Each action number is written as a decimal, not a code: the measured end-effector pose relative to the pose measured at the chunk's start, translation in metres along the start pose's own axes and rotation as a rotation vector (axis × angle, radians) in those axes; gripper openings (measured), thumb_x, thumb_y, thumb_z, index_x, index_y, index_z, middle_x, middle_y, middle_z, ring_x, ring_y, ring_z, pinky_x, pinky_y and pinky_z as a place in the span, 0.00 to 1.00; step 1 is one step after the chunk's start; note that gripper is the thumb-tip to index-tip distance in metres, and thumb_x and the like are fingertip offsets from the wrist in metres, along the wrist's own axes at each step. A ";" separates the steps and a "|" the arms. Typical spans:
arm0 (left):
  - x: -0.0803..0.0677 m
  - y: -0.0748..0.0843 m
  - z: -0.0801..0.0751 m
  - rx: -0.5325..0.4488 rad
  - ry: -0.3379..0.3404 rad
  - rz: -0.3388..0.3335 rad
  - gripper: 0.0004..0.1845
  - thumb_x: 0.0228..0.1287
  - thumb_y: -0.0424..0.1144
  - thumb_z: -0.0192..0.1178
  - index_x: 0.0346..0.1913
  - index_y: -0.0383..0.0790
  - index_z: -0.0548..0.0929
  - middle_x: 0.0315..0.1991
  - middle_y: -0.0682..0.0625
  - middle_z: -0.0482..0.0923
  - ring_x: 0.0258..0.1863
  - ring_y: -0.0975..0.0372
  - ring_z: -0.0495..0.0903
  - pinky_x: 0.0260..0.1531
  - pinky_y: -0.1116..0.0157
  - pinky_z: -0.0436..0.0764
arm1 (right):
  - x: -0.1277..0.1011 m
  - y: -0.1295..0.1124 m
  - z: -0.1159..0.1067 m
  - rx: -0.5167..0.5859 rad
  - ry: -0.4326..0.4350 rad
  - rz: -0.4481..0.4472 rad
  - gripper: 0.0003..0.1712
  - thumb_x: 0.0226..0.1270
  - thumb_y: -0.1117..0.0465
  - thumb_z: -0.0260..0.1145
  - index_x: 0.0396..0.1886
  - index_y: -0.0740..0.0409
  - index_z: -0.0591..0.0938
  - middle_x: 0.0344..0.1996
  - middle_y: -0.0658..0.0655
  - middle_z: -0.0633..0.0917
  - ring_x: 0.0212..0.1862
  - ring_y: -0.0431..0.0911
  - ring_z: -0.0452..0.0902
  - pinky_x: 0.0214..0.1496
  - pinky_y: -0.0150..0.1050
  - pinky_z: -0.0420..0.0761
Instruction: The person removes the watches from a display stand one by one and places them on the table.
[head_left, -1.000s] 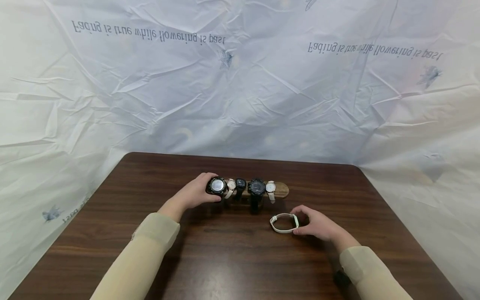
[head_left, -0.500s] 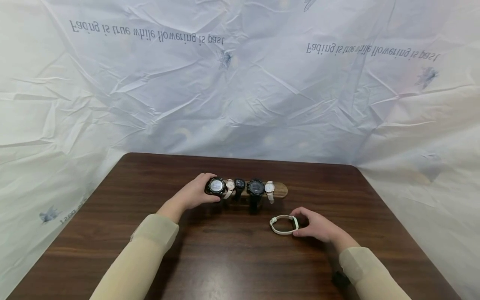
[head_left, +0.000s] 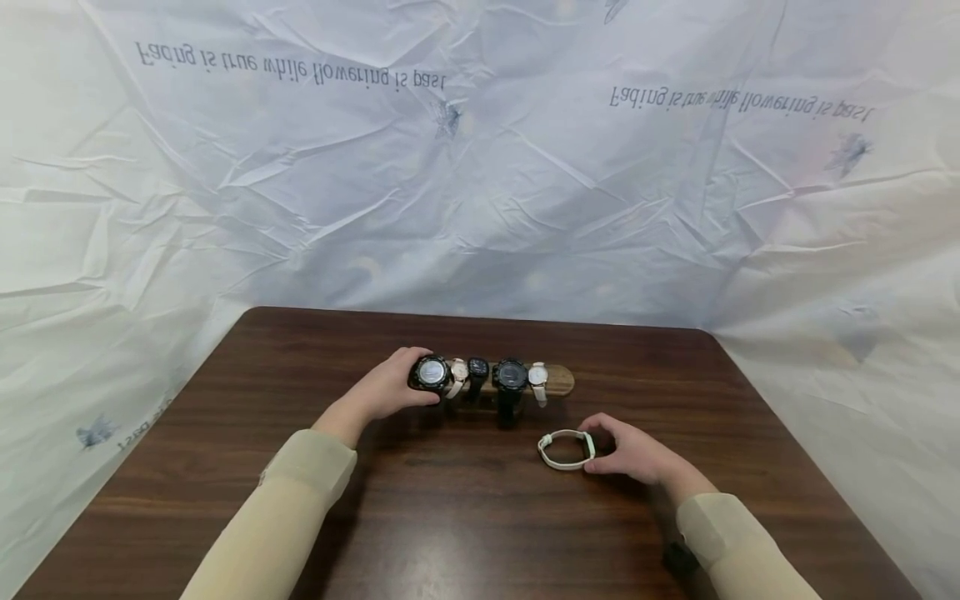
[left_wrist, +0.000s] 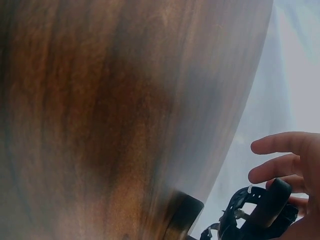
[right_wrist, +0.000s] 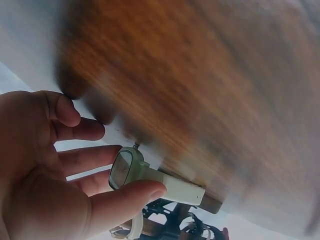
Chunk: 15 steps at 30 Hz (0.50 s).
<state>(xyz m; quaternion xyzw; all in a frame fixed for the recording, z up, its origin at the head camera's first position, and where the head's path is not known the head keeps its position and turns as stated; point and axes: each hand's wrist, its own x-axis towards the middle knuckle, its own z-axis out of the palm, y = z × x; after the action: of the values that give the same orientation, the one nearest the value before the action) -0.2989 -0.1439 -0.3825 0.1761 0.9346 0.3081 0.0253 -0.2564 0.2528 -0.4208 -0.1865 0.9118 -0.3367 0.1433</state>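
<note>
A wooden watch bar (head_left: pixel 558 380) stands across the middle of the dark wooden table (head_left: pixel 450 517) and carries several watches. My left hand (head_left: pixel 390 387) grips the big black watch (head_left: pixel 431 372) at the bar's left end; the left wrist view shows this black watch (left_wrist: pixel 260 212) with my fingers (left_wrist: pixel 280 145) curled over it. My right hand (head_left: pixel 626 448) pinches a white watch (head_left: pixel 566 450) lying on the table in front of the bar's right end. In the right wrist view my thumb and fingers hold the white watch (right_wrist: pixel 135 167) by its case.
On the bar sit a pink-strapped watch (head_left: pixel 458 375), a small black watch (head_left: pixel 477 372), a large black watch (head_left: pixel 511 379) and a white-strapped watch (head_left: pixel 538 381). A crumpled white printed sheet (head_left: pixel 480 167) hangs behind and around the table.
Both hands stay nearly where they were. The right hand with the white watch shifted very slightly; the left hand keeps its grip on the black watch.
</note>
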 end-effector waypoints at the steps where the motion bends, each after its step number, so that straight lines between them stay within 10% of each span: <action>1: 0.000 0.000 0.000 -0.001 0.002 0.001 0.40 0.43 0.56 0.64 0.60 0.47 0.61 0.54 0.49 0.62 0.47 0.59 0.68 0.43 0.57 0.69 | 0.000 0.000 0.000 0.000 0.002 0.003 0.30 0.43 0.46 0.69 0.48 0.43 0.70 0.40 0.48 0.74 0.43 0.45 0.69 0.41 0.44 0.69; 15: 0.000 0.001 -0.003 0.028 0.000 0.005 0.40 0.42 0.55 0.65 0.59 0.47 0.62 0.52 0.50 0.64 0.45 0.60 0.70 0.41 0.58 0.70 | 0.004 -0.009 -0.004 -0.016 0.130 -0.061 0.33 0.47 0.45 0.67 0.54 0.47 0.68 0.49 0.53 0.71 0.41 0.47 0.69 0.32 0.38 0.72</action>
<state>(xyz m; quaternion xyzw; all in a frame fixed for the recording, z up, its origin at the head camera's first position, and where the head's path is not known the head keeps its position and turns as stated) -0.2987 -0.1447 -0.3798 0.1785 0.9384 0.2950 0.0221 -0.2593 0.2473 -0.4125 -0.1931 0.9157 -0.3449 0.0721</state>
